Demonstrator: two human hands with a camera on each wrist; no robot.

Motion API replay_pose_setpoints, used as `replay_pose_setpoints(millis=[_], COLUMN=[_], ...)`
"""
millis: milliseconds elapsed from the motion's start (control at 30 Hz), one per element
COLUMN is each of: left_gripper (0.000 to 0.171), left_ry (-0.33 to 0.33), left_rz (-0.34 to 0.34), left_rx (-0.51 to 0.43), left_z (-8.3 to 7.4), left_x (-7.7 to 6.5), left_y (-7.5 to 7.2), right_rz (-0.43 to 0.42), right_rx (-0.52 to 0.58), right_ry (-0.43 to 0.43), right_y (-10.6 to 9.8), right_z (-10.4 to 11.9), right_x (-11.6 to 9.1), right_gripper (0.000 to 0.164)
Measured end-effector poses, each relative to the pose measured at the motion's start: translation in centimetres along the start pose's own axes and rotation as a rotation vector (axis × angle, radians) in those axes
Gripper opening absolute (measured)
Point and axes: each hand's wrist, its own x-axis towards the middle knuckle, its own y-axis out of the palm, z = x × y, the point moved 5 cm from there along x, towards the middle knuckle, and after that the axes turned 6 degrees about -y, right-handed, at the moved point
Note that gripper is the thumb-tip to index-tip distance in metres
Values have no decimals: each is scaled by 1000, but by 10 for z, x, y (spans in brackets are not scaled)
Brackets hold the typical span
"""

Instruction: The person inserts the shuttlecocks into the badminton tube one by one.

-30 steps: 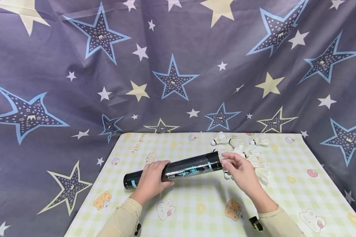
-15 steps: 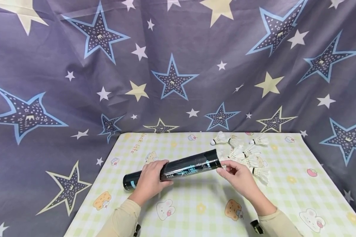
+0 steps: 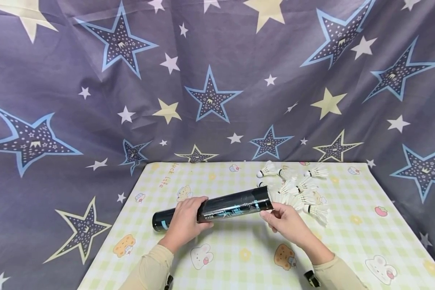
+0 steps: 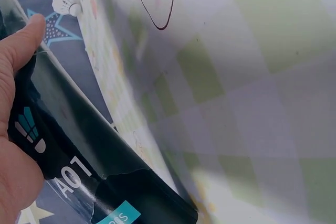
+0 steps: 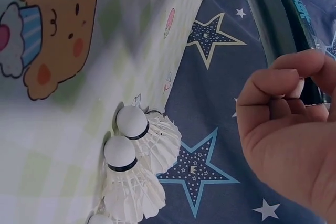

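A long black shuttlecock tube with blue and white print lies aslant above the table, its right end higher than the left. My left hand grips it near its left part, palm over the top and thumb on the near side. In the left wrist view the thumb lies along the tube, which bears the mark A01. My right hand is at the tube's right end, thumb and curled fingers pinching the lower rim. The right wrist view shows those fingers bent at the tube's end. The tube's inside is hidden.
Several white feather shuttlecocks lie in a loose group behind and right of my right hand. A green-checked cloth with cartoon prints covers the table. A dark star-patterned curtain hangs behind the table.
My right hand has moved from the tube's mouth down to its lower rim. The tube's right end rose slightly, then sank back. The left hand keeps its grip.
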Motion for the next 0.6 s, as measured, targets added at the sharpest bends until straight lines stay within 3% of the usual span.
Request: replay_pose_setpoints(millis=[167, 267, 400, 600], left_gripper=[87, 87, 88, 89], left_ry=[10, 6, -18, -60], left_rz=[-14, -18, -22, 4], left_rx=[1, 8, 12, 12], left_z=[0, 2, 6, 16], left_x=[0, 0, 1, -1], left_y=[1, 1, -1, -5], right_rz=[4, -30, -142, -246], right_rx=[0, -8, -49, -241], right_ry=[5, 23, 47, 133], right_y=[0, -8, -35, -84], right_z=[-3, -5, -11, -40], right_x=[0, -1, -6, -19], right_gripper=[22, 33, 47, 50])
